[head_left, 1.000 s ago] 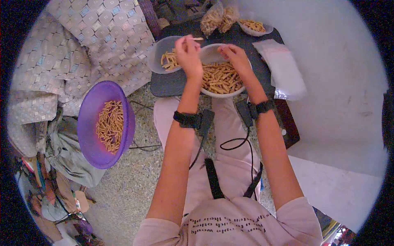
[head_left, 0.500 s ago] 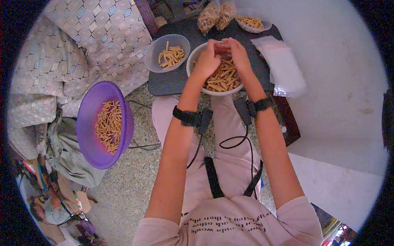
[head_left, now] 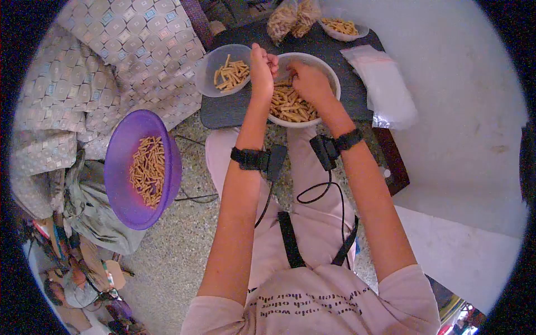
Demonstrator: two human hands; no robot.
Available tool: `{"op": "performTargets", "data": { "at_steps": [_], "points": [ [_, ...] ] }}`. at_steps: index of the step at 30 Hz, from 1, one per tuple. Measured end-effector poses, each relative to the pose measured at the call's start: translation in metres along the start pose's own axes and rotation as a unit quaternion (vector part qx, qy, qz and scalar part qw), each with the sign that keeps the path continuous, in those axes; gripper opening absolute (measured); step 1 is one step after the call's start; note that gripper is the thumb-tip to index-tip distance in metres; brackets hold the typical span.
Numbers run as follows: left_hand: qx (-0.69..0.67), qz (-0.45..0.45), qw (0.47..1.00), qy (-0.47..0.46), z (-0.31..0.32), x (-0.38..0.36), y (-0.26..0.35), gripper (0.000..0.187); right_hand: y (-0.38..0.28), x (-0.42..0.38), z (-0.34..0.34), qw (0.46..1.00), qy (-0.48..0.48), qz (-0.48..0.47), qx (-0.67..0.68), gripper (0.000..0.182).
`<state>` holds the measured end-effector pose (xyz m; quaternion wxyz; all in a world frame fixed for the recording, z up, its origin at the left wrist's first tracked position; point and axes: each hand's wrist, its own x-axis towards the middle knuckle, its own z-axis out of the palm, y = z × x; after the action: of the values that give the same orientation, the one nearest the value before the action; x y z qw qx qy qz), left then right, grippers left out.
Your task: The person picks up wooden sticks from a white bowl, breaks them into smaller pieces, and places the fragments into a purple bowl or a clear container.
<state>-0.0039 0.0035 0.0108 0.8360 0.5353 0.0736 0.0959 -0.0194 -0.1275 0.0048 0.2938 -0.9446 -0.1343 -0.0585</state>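
Observation:
A white bowl [head_left: 338, 84] full of short, tan, stick-shaped pieces [head_left: 292, 105] stands on a dark, low table. Over its left rim is my left hand [head_left: 262, 71], held on edge with its fingers curled inward; whatever they hold is hidden. My right hand [head_left: 310, 84] reaches over the bowl from the right, fingertips bent together above the pieces. Between those fingertips I cannot make out anything. To the left, close beside my left hand, a translucent plastic bowl [head_left: 207, 72] contains a smaller heap of similar sticks [head_left: 232, 75].
A purple basin [head_left: 118, 167] with many tan sticks stands at the left. At the table's back are filled clear bags [head_left: 282, 23] and a small bowl [head_left: 355, 37] of sticks. A stack of plastic bags [head_left: 382, 84] lies at the right edge, near the wall. Cables hang from both wristbands.
My hands, together over the white bowl before, have come apart. The left has moved left to the rim beside the translucent bowl; the right has turned down toward the pieces.

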Motion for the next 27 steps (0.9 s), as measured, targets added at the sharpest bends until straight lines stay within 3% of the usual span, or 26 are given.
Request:
{"op": "performTargets", "data": {
  "at_steps": [3, 9, 15, 18, 24, 27],
  "points": [
    [-0.023, -0.002, 1.000, -0.017, -0.003, 0.002, 0.001, 0.044, 0.000, -0.001, 0.000, 1.000, -0.007, -0.023, 0.011, 0.034],
    [-0.022, 0.014, 0.999, -0.025, -0.003, -0.001, 0.002, 0.055, 0.018, 0.011, 0.016, 0.977, -0.122, -0.152, -0.086, 0.031],
    [-0.015, 0.002, 0.999, -0.044, -0.004, 0.000, 0.005, 0.063, 0.002, 0.005, 0.001, 0.968, -0.176, -0.155, -0.085, 0.049],
    [-0.001, 0.000, 0.999, -0.046, -0.005, 0.003, 0.004, 0.063, -0.003, 0.001, -0.002, 0.973, -0.153, -0.149, -0.082, 0.054],
    [0.013, -0.005, 0.999, -0.046, -0.007, 0.007, 0.000, 0.062, 0.003, 0.001, 0.010, 0.975, -0.095, -0.168, -0.106, 0.048],
    [0.017, -0.002, 0.999, -0.048, -0.005, 0.007, 0.002, 0.061, -0.002, 0.000, 0.005, 0.982, -0.102, -0.128, -0.098, 0.042]
  ]
}}
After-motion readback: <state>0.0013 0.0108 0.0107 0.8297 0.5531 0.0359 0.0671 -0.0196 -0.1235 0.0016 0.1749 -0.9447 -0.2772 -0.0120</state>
